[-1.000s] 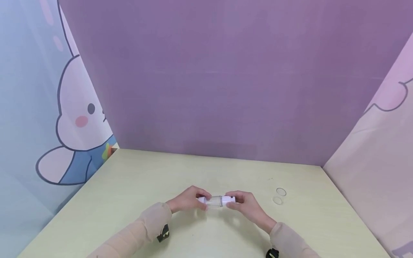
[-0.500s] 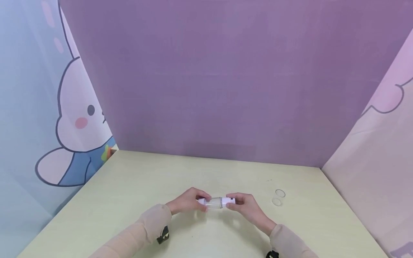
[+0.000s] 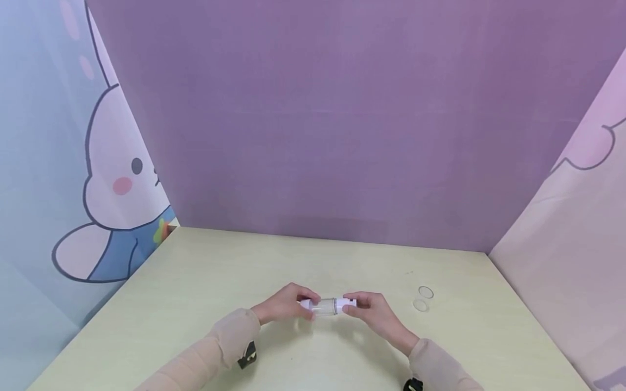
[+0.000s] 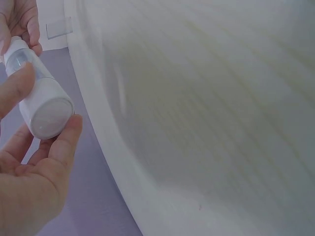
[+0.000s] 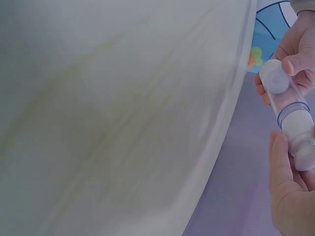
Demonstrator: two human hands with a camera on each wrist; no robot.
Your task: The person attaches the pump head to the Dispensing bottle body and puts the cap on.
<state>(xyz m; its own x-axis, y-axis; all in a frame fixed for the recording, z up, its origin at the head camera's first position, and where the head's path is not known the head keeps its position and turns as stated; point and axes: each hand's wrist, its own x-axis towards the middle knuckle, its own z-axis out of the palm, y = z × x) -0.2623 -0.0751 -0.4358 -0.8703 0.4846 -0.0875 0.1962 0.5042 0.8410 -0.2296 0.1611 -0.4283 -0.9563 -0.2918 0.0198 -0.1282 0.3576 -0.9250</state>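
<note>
A clear cylinder with white ends (image 3: 324, 307) lies level between the two hands, above the table. My left hand (image 3: 285, 302) grips its white left end, thumb on the near side; in the left wrist view the round flat base (image 4: 51, 118) faces the camera. My right hand (image 3: 376, 314) pinches the white right end between thumb and fingers. The right wrist view shows the white collar (image 5: 297, 124) beside a clear ring, with the left hand (image 5: 300, 54) at the far end.
Two thin clear rings, one (image 3: 426, 292) behind the other (image 3: 420, 305), lie on the pale table (image 3: 220, 260) to the right of the hands. A purple panel (image 3: 323, 119) stands behind, with printed cloth (image 3: 117, 190) at the left and more at the right.
</note>
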